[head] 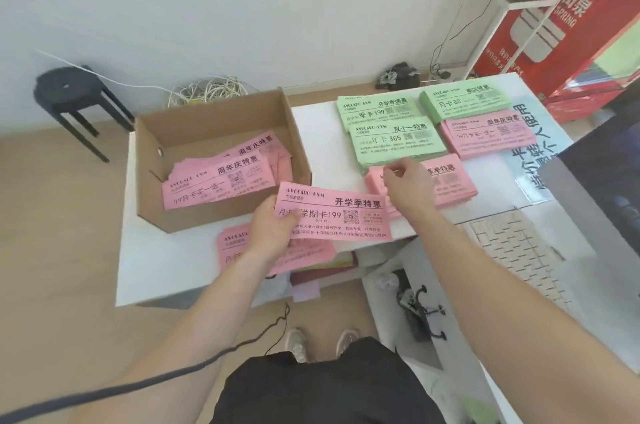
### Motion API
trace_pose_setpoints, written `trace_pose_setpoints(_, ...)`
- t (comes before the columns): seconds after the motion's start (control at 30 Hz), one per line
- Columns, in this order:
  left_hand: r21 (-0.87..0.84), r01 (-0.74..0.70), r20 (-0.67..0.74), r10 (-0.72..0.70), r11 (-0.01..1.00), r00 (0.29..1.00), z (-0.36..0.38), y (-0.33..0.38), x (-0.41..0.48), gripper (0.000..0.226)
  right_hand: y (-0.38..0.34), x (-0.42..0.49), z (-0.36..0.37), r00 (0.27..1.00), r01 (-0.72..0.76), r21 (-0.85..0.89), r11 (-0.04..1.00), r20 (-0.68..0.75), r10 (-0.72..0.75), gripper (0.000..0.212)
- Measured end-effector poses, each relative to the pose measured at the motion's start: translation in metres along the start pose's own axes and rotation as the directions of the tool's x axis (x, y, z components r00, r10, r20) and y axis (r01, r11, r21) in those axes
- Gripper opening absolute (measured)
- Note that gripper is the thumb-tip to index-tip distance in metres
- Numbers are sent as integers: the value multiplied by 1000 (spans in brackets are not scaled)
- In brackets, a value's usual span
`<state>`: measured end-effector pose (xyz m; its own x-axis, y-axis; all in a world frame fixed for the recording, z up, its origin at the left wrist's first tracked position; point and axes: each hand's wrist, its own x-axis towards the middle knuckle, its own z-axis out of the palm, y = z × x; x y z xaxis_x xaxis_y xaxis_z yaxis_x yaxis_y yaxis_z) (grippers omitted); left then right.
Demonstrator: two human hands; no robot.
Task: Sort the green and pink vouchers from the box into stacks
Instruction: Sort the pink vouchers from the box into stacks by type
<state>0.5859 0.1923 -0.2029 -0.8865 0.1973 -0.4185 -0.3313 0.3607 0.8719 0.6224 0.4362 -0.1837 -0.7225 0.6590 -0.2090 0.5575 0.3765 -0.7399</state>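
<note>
An open cardboard box (221, 118) on the white table holds several pink vouchers (221, 177). My left hand (273, 229) grips a pink voucher (346, 212) by its left end, just in front of the box. Under that hand lies a small pink stack (239, 243). My right hand (405, 184) hovers over a pink stack (446, 181) with fingers curled; whether it pinches a sheet is unclear. Behind it lie three green stacks (374, 110) (398, 143) (464, 99) and another pink stack (485, 136).
A white keyboard (516, 250) lies on the table at the right, beside a dark monitor (602, 174). A black stool (76, 91) stands at the left, cables (207, 91) lie by the wall, and a red sign (571, 25) stands at the far right.
</note>
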Motion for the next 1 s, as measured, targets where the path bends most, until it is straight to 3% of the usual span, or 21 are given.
trace_pose_setpoints(0.17, 73, 44, -175, -31, 996, 984, -39, -45, -18, 15, -2, -37, 39, 972, 57, -74, 996, 231, -39, 17)
trace_pose_setpoints(0.3, 206, 84, -321, -13, 975, 947, -56, -70, -31, 22, 7, -65, 74, 898, 118, -211, 970, 440, -13, 48)
trace_pose_setpoints(0.4, 296, 106, -365, 10, 949, 931, -61, -85, -37, 28, 16, -81, 96, 904, 87, -276, 957, 426, 40, 63)
trace_pose_setpoints(0.57, 524, 243, -474, 42, 816, 880, -57, -103, -34, 41, 23, -90, 112, 939, 30, -297, 954, 335, 75, 59)
trace_pose_setpoints(0.73, 503, 306, -550, 26, 808, 835, -43, -106, -33, 52, 25, -87, 116, 953, -4, -263, 965, 291, 83, 60)
trace_pose_setpoints(0.9, 429, 366, -600, -42, 826, 799, -31, -107, -31, 57, 33, -86, 112, 937, -30, -182, 983, 337, 91, 83)
trace_pose_setpoints(1.0, 401, 372, -608, -60, 837, 791, -31, -105, -31, 61, 33, -84, 111, 935, -8, -240, 971, 343, 93, 73)
